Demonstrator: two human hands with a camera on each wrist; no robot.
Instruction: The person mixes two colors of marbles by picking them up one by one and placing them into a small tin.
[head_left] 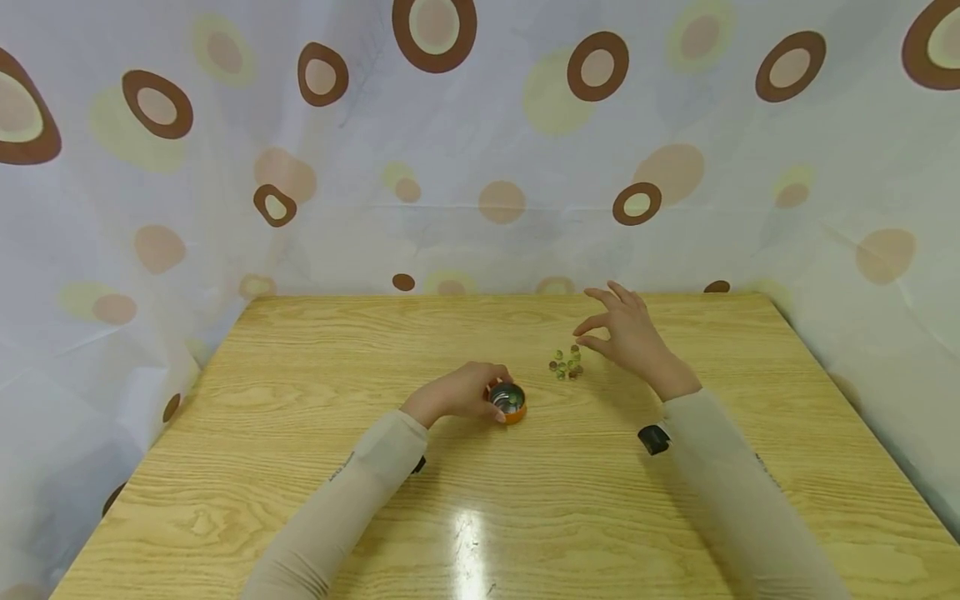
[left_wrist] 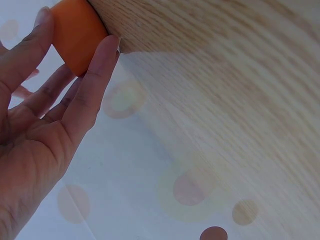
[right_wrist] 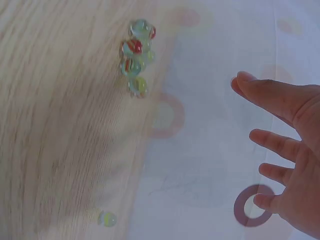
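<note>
A small round cup [head_left: 507,403], orange outside and shiny metallic inside, stands on the wooden table. Something greenish shows inside it. My left hand [head_left: 468,390] grips the cup from the left, thumb on the near side and fingers round the far side; its orange wall [left_wrist: 80,37] shows between the fingers in the left wrist view. Several clear glass marbles [head_left: 570,365] with coloured swirls lie in a loose cluster to the right of the cup. My right hand [head_left: 626,333] hovers just above and right of them, thumb and index fingertips near each other, other fingers spread.
In the right wrist view a lone marble [right_wrist: 106,218] lies apart from the clustered marbles. The wood-grain table [head_left: 337,350] ends at a white curtain [head_left: 450,233] with brown and beige rings, which runs behind it and along both sides.
</note>
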